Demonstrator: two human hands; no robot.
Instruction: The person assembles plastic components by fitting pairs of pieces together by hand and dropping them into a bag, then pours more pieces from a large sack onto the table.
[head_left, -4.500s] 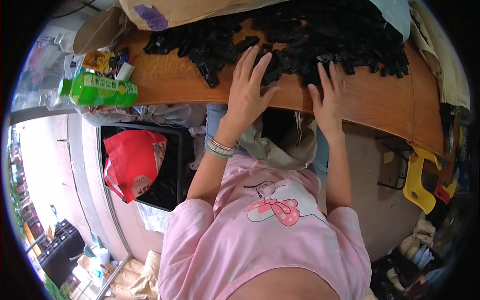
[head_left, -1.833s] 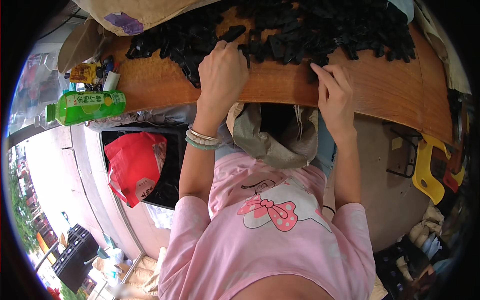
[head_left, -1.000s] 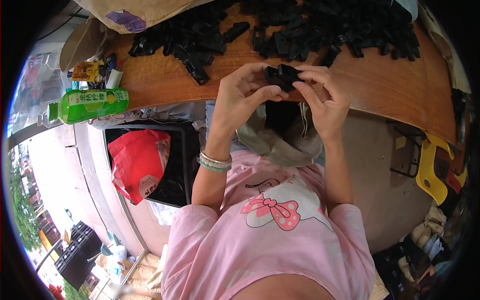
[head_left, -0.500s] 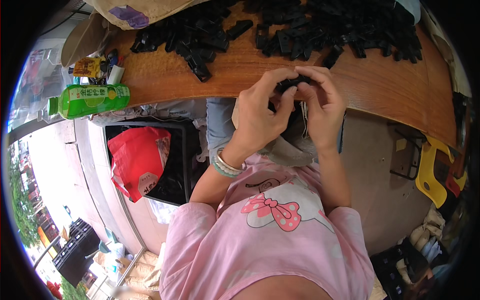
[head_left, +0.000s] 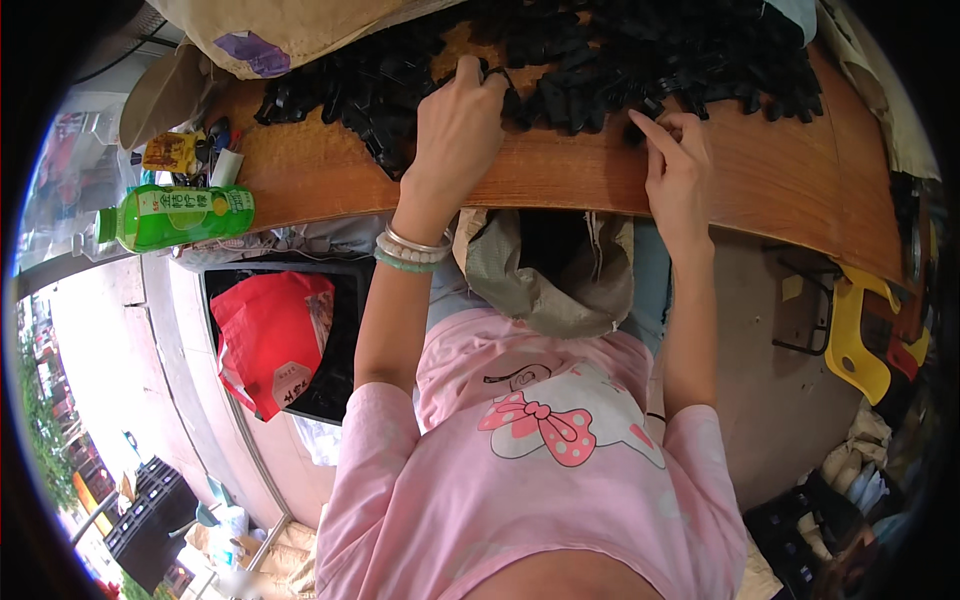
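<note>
Black parts point(head_left: 690, 70), many, heaped loosely along the far side of a wooden table point(head_left: 760, 180); smaller heap point(head_left: 375, 95) to the left, a strip of bare wood partly dividing the two. Step in hand, as judged: picking single parts from the near edges. Best done by taking loose outliers first, one per hand, between thumb and finger; best also to lift clear of tangled neighbours rather than drag, and to keep wrists low and light. Hands: two, bare, well apart. Left hand point(head_left: 458, 130): back uppermost, fingers curled down at the gap between heaps, tips hidden among dark shapes; grip impossible to tell. Right hand point(head_left: 682, 168): forefinger stretched forward, other fingers bent in, only slightly spread; one dark piece point(head_left: 634, 132) right at the fingertip, at the near edge of the larger heap; pinched or merely touched, too blurred to tell. Below, between table edge and shirt: one grey sack point(head_left: 560, 300), mouth upward, dark inside.
</note>
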